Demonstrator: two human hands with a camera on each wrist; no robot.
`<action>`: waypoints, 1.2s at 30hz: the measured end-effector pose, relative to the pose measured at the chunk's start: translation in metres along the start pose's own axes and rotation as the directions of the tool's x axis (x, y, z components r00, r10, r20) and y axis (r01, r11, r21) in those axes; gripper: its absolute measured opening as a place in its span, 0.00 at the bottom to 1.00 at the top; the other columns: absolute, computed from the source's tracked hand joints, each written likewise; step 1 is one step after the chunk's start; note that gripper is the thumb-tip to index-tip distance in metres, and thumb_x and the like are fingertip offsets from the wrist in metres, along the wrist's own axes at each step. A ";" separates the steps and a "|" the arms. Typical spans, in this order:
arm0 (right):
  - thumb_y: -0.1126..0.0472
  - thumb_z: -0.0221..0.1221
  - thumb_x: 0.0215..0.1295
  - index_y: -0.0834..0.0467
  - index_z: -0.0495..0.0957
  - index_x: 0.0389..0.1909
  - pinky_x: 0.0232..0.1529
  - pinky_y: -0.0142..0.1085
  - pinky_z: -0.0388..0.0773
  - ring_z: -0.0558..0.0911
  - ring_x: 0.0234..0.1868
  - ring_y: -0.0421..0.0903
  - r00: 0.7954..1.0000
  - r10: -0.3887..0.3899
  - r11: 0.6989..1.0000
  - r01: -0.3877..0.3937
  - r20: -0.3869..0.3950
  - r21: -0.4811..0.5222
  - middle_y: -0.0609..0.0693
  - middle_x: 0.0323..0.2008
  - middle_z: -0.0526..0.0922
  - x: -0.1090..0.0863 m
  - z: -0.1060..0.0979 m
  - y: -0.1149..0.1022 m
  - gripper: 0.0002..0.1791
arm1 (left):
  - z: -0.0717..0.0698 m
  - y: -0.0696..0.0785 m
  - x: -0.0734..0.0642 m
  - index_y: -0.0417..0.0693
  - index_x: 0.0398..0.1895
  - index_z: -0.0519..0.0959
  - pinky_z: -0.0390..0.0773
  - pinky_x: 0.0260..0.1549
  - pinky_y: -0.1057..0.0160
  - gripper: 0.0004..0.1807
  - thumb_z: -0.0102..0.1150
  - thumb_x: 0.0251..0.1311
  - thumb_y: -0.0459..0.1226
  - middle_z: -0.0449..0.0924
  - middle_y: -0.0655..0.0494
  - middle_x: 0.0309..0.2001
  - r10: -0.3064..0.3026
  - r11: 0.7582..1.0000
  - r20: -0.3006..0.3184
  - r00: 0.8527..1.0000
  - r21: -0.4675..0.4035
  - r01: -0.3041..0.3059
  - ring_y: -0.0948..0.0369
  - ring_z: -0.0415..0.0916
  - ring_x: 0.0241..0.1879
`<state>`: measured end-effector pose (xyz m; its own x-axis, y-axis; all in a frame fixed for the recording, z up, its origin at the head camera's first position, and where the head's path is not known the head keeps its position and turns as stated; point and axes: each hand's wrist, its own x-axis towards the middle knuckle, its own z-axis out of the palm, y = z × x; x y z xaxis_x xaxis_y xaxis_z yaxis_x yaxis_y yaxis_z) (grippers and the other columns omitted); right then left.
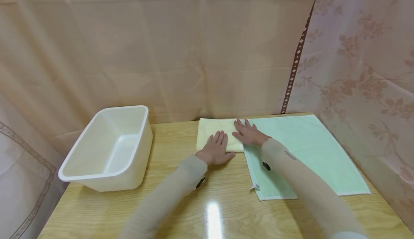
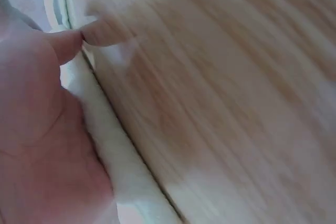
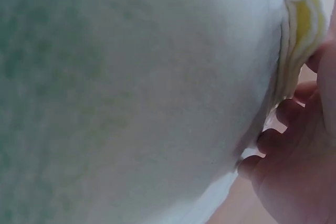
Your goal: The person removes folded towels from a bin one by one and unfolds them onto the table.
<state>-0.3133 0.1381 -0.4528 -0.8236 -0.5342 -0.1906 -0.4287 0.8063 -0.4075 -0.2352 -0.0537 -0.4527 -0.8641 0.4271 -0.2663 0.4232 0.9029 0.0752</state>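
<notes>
A folded pale yellow towel (image 1: 207,131) lies at the back of the table. My left hand (image 1: 216,152) rests flat on its front part, fingers straight and pointing away, thumb out to the right over the wood. In the left wrist view the palm (image 2: 47,129) lies against the towel's edge (image 2: 113,140). On the towel's right end rests my right hand (image 1: 250,134), fingers spread. Beneath that wrist spreads a mint green towel (image 1: 310,152), laid out flat. The right wrist view shows the fingertips (image 3: 272,141) beside the yellow towel's stacked folds (image 3: 299,30).
A white plastic basin (image 1: 142,160), seen with nothing in it, stands on the left of the wooden table (image 1: 174,203). A beige curtain (image 1: 161,52) hangs behind the table, and a flowered cloth (image 1: 365,70) on the right. A small tag (image 1: 254,186) sticks out from the green towel's left edge.
</notes>
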 end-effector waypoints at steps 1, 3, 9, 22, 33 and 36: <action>0.45 0.38 0.83 0.67 0.41 0.79 0.70 0.70 0.34 0.36 0.76 0.73 1.000 0.009 1.000 -0.009 0.009 -0.004 0.65 0.79 0.38 0.000 0.000 0.000 0.39 | 0.000 0.002 0.000 0.39 0.82 0.38 0.37 0.75 0.49 0.48 0.30 0.75 0.64 0.32 0.43 0.81 -0.015 1.000 0.014 1.000 0.002 0.015 0.50 0.28 0.80; 0.45 0.36 0.83 0.67 0.40 0.80 0.70 0.69 0.33 0.35 0.77 0.72 0.999 0.023 1.000 -0.022 0.028 -0.011 0.65 0.79 0.37 0.000 0.000 -0.001 0.39 | 0.002 0.005 0.003 0.41 0.82 0.36 0.34 0.75 0.50 0.47 0.28 0.75 0.65 0.29 0.45 0.82 -0.051 0.999 0.042 0.998 0.004 0.050 0.52 0.25 0.80; 0.42 0.32 0.83 0.65 0.34 0.80 0.71 0.66 0.30 0.32 0.77 0.69 0.994 0.049 0.999 -0.047 0.099 -0.023 0.63 0.79 0.31 -0.001 -0.004 -0.003 0.40 | 0.003 0.011 0.012 0.45 0.82 0.31 0.26 0.74 0.51 0.46 0.20 0.74 0.66 0.22 0.50 0.81 -0.124 0.991 0.113 0.986 -0.043 0.130 0.55 0.18 0.79; 0.41 0.31 0.82 0.66 0.33 0.79 0.71 0.66 0.28 0.31 0.77 0.68 0.991 0.032 0.999 -0.032 0.131 -0.003 0.64 0.79 0.29 -0.011 -0.002 -0.004 0.41 | 0.019 0.022 0.019 0.46 0.81 0.30 0.24 0.74 0.50 0.49 0.22 0.72 0.68 0.23 0.50 0.81 -0.197 0.978 0.115 0.974 -0.041 0.203 0.55 0.19 0.79; 0.40 0.31 0.82 0.65 0.32 0.80 0.71 0.66 0.27 0.30 0.78 0.67 0.993 0.046 0.999 -0.045 0.106 -0.006 0.63 0.80 0.30 -0.007 0.004 -0.003 0.42 | 0.010 0.027 0.000 0.43 0.83 0.38 0.32 0.75 0.50 0.47 0.23 0.74 0.66 0.33 0.49 0.82 -0.186 0.980 0.025 0.982 -0.066 0.187 0.54 0.28 0.80; 0.40 0.31 0.82 0.64 0.32 0.80 0.71 0.66 0.26 0.29 0.77 0.67 0.992 0.058 0.998 -0.058 0.113 0.003 0.63 0.79 0.29 -0.008 0.003 -0.001 0.42 | 0.008 0.031 -0.001 0.44 0.83 0.38 0.33 0.75 0.51 0.47 0.23 0.74 0.66 0.33 0.49 0.82 -0.184 0.981 0.016 0.983 -0.052 0.185 0.55 0.29 0.80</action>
<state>-0.3047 0.1409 -0.4538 -0.7995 -0.5121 -0.3138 -0.3787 0.8354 -0.3984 -0.2187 -0.0267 -0.4576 -0.9228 0.2529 -0.2908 0.2416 0.9675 0.0747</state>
